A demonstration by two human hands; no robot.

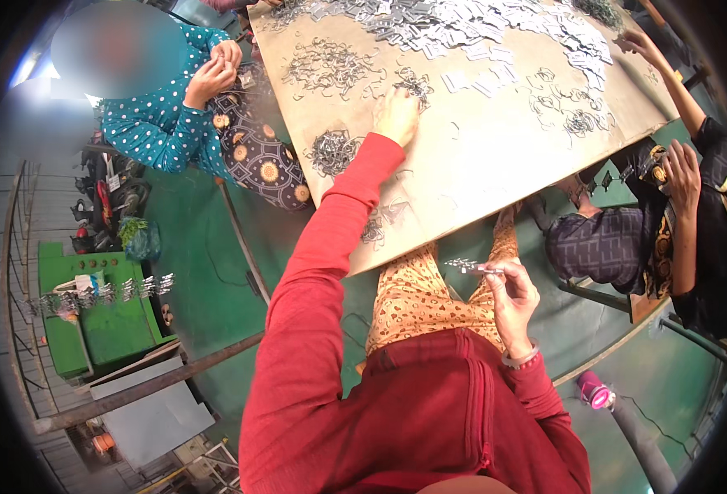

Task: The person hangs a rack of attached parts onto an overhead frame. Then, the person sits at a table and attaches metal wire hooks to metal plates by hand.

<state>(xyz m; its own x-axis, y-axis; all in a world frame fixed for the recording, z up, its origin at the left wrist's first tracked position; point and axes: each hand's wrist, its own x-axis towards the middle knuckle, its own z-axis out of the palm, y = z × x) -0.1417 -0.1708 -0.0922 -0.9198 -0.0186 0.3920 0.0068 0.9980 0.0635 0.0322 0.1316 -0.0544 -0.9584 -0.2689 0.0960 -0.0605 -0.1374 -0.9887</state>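
The left hand point(396, 115) lay flat, fingers together, on a small heap of wire clips point(413, 83) at the table's point(478, 156) twelve o'clock (within easy reach). The right hand point(507, 292) pinched a stacked row of metal pieces point(472, 266), held level at four o'clock, seemingly to keep them aligned.

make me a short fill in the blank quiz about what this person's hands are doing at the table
1. The left hand reaches onto the ____ board among small wire clips.
2. The right hand holds a row of metal pieces above the person's ____.
3. Both sleeves are ____.

Missing words: tan; lap; red
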